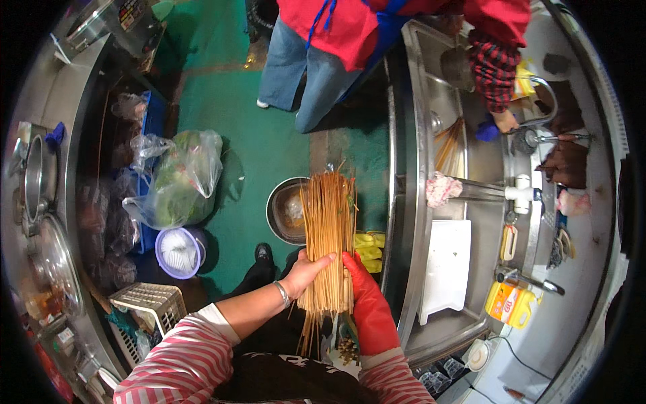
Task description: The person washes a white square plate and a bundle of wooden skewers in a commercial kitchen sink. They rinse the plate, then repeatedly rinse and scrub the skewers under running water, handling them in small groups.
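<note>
A thick bundle of thin wooden skewers [328, 227] is held up in front of me, most of them pointing away from my body. My bare left hand [303, 275] wraps the near left side, its thumb across the top. On the right side, my right hand [359, 278] grips the bundle in a red rubber glove. Several skewers slip lower than the others near my apron. Beyond and partly behind the bundle, a round metal basin [285, 212] sits on the floor; what it holds is hard to make out.
To the right runs a stainless steel sink [411, 202] with a white plastic tray [444, 272] and more skewers [449, 151]. A co-worker in jeans [308, 70] stands ahead, one hand by the faucet. Left are a bagged heap of greens [181, 177], a purple bucket [199, 252] and a plastic crate [151, 298].
</note>
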`<action>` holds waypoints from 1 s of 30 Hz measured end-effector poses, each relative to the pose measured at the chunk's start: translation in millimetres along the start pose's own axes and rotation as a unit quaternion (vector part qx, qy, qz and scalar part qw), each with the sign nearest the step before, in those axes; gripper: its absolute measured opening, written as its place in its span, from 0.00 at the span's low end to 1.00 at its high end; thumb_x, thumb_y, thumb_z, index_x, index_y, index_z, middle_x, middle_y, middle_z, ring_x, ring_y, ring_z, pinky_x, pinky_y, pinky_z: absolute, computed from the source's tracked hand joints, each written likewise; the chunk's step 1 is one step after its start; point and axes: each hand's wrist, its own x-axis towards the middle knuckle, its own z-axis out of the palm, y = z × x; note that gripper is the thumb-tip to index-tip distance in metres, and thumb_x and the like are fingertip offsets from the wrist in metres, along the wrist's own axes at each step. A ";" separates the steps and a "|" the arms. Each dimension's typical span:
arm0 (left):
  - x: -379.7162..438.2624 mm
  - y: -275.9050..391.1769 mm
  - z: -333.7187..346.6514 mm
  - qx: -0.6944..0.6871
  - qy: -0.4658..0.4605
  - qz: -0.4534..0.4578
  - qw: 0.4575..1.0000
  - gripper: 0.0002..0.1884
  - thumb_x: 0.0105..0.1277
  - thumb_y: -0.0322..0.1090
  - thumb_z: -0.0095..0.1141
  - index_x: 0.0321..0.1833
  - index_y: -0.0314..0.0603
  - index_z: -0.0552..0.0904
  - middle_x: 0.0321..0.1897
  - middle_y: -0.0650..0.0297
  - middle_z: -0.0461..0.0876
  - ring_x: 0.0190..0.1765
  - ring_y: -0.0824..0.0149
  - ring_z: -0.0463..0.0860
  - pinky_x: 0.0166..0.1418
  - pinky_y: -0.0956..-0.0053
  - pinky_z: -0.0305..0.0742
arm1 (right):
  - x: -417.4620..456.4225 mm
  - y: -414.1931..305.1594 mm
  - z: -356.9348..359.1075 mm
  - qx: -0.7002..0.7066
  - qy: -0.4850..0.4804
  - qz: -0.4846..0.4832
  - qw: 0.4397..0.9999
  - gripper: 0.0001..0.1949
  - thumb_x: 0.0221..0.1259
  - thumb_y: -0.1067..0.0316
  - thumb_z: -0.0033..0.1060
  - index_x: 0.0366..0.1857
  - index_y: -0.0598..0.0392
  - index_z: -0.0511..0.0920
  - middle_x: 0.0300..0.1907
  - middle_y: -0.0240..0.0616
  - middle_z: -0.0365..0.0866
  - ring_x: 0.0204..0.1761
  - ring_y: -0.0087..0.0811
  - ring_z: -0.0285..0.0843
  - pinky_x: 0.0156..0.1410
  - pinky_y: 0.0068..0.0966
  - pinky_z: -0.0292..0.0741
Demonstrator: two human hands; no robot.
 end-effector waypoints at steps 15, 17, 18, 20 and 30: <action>-88.5 88.8 68.0 0.080 -0.158 0.190 0.966 0.43 0.59 0.44 0.66 0.66 0.29 0.51 0.58 0.49 0.71 0.58 0.60 0.74 0.61 0.67 0.72 | -106.6 -100.7 107.6 -0.017 -0.151 -0.232 0.961 0.33 0.58 0.53 0.63 0.66 0.54 0.63 0.56 0.40 0.74 0.54 0.34 0.75 0.58 0.30 0.73; -92.0 90.9 76.8 0.114 -0.157 0.198 0.961 0.41 0.59 0.42 0.66 0.65 0.31 0.53 0.56 0.50 0.72 0.57 0.61 0.75 0.61 0.68 0.72 | -113.2 -109.0 103.8 -0.038 -0.136 -0.259 0.955 0.33 0.58 0.53 0.63 0.66 0.54 0.63 0.56 0.40 0.74 0.55 0.34 0.75 0.59 0.31 0.73; -96.7 93.5 77.0 0.115 -0.159 0.205 0.959 0.41 0.59 0.42 0.66 0.65 0.31 0.53 0.56 0.50 0.72 0.57 0.61 0.75 0.61 0.68 0.72 | -113.0 -111.1 103.4 -0.054 -0.136 -0.269 0.952 0.33 0.58 0.53 0.63 0.66 0.54 0.63 0.56 0.40 0.74 0.55 0.34 0.74 0.59 0.31 0.73; -103.5 95.3 78.5 0.113 -0.166 0.218 0.955 0.42 0.60 0.41 0.66 0.66 0.29 0.52 0.57 0.50 0.71 0.57 0.61 0.75 0.61 0.68 0.72 | -114.9 -111.4 97.9 -0.085 -0.128 -0.287 0.946 0.33 0.58 0.53 0.63 0.66 0.54 0.62 0.56 0.40 0.73 0.55 0.34 0.74 0.59 0.31 0.73; -109.8 79.1 86.6 0.161 -0.182 0.229 0.943 0.44 0.58 0.46 0.66 0.65 0.26 0.53 0.56 0.49 0.72 0.57 0.62 0.75 0.61 0.70 0.71 | -162.2 -90.2 99.9 -0.016 -0.028 -0.302 0.953 0.33 0.60 0.54 0.61 0.68 0.52 0.60 0.59 0.40 0.71 0.58 0.35 0.71 0.62 0.31 0.70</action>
